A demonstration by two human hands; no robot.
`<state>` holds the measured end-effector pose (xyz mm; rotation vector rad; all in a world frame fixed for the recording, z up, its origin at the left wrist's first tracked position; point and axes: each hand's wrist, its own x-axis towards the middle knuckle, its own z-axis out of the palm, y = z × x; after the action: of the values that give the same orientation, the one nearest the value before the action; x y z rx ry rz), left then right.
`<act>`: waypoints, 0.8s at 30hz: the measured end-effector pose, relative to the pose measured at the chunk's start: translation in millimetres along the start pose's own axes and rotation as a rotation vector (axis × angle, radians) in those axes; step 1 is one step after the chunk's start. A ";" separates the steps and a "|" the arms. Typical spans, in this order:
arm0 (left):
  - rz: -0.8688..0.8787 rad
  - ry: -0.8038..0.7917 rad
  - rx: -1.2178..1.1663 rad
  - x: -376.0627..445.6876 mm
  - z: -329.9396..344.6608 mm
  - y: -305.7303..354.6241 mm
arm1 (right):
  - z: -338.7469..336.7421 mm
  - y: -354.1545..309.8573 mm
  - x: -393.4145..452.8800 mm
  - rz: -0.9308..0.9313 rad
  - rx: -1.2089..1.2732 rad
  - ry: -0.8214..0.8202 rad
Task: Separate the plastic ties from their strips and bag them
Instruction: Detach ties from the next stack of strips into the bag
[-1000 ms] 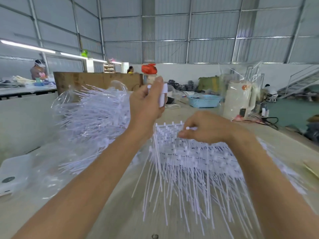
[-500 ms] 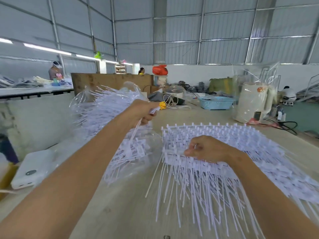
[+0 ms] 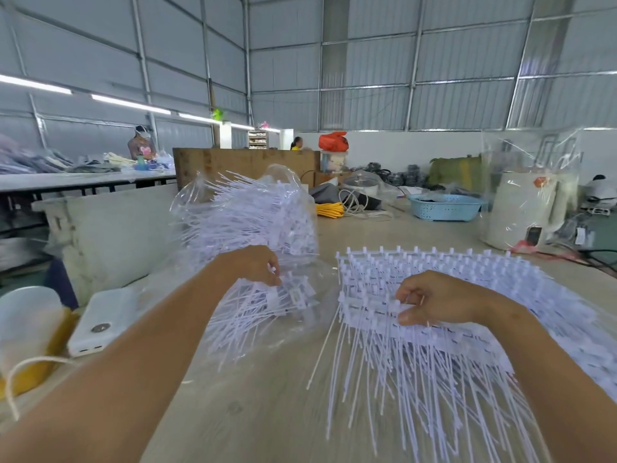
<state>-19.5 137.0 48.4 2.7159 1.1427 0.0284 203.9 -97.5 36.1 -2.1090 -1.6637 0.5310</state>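
Plastic ties [image 3: 434, 355] lie in a big white heap at about four o'clock on the table [image 3: 260, 406], many of them joined to strips whose row of heads runs along the heap's far edge. A clear bag [image 3: 253, 228] at about eleven o'clock already holds a thick bundle of loose ties.

My left hand [image 3: 257, 265] sits at the bag's mouth, fingers curled and pinching a small tie head, with loose ties spilling just below it. My right hand [image 3: 430, 300] rests on the heap's near-left corner, thumb and fingers pinching one tie head at the strip.

Risks, as I judge them: the bag mouth is soft and slumped, so a tie let go too early could slide out onto the table. Pulling sideways at the strip could snap a thin tail or drag neighbouring ties loose in a tangle. One stray tie [image 3: 325, 349] already lies apart, angled toward six o'clock, and could be missed.

Counts: one bag, one heap, two hands, one stray tie. The ties themselves are far too many and too overlapped to count; several strips, exact number unclear.
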 end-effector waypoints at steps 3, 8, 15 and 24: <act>-0.048 -0.010 0.196 -0.4 -12.6 18.2 | -9.6 0.6 -7.7 0.028 0.011 0.009; 0.035 0.338 0.214 -13.2 -14.3 86.8 | -23.6 -0.3 -22.6 -0.015 0.077 0.137; 0.381 0.017 -0.852 -30.5 37.8 178.7 | -24.7 -6.7 -27.9 -0.133 0.262 0.291; 0.194 0.096 -1.465 -12.7 67.1 188.0 | -24.5 10.1 -28.8 -0.053 0.071 0.308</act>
<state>110.6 -12.0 18.3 1.4573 0.4554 0.7070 218.8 -129.6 53.0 -1.9738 -1.4985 0.2301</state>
